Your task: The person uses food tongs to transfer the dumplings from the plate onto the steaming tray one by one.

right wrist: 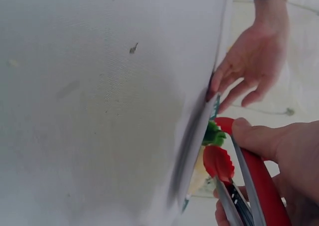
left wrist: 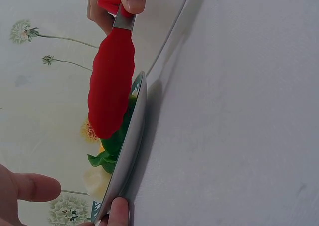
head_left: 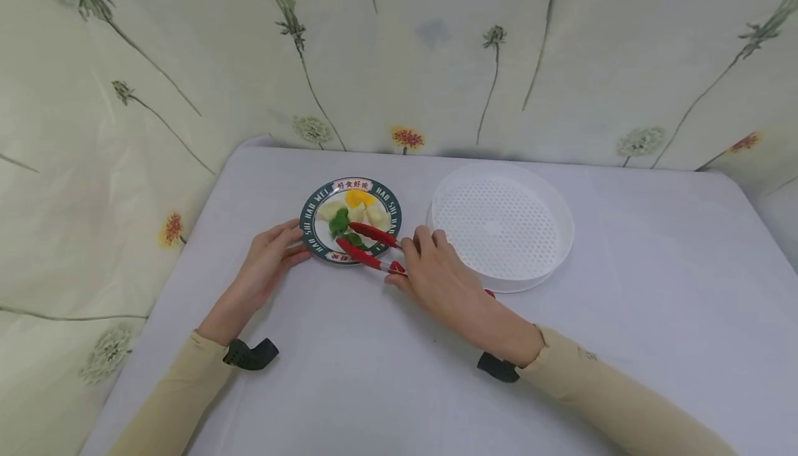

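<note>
A round plate (head_left: 307, 224) with a dark green lettered rim lies on the table, bearing green leafy-looking pieces (head_left: 339, 222), yellow pieces (head_left: 358, 197) and pale pieces (head_left: 377, 217). My left hand (head_left: 269, 262) touches the plate's left edge. Its fingers are fairly straight, and the thumb (left wrist: 40, 187) stays off the rim in the left wrist view. In my right hand (head_left: 439, 277) I grip red-tipped metal tongs (left wrist: 112, 81). The tongs' two tips are spread over the plate beside the green pieces. Whether they touch any piece I cannot tell.
Right of the plate, behind my right hand, stands a round white perforated tray (head_left: 499, 224) with a raised rim. A white cloth covers the table (head_left: 349, 373). A flower-patterned sheet (head_left: 399, 61) rises behind the table's far edge.
</note>
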Demonstrator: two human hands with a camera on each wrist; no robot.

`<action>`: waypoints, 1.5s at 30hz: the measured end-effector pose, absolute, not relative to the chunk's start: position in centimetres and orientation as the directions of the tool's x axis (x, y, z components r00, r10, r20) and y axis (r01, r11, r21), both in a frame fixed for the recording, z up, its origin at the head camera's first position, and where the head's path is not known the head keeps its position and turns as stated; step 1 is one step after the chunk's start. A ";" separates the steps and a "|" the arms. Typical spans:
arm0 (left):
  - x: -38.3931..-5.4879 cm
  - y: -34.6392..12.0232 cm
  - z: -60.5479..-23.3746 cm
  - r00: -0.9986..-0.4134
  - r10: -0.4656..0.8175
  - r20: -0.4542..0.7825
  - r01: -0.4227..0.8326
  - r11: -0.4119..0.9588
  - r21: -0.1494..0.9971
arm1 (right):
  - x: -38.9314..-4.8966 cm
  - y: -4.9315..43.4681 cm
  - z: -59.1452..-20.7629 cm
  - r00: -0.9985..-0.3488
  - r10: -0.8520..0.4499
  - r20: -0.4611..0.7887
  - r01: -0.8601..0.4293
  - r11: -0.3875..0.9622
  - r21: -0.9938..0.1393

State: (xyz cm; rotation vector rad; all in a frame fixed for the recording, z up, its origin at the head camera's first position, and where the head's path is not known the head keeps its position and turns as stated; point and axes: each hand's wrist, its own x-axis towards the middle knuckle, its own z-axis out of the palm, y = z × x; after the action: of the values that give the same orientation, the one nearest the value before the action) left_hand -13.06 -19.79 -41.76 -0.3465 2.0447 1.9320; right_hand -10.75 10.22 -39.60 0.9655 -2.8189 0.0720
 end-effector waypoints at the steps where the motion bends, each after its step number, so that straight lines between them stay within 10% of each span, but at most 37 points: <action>1: -13.1 -19.8 -41.8 -0.924 0.035 -0.381 -0.379 0.060 0.923 | -10.8 10.1 -39.7 -0.779 -0.604 0.167 -0.612 0.791 0.007; 45: -13.2 -20.1 -42.5 -0.927 0.034 -0.373 -0.369 0.083 0.926 | -9.0 16.3 -36.1 -0.891 -0.390 0.231 -0.408 0.912 -0.034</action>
State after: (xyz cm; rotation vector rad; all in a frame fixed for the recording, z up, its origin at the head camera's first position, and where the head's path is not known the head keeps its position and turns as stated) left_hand -13.16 -20.06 -42.48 -0.3346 2.0678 1.9150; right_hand -8.96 16.29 -36.06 0.6030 -2.8547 0.1205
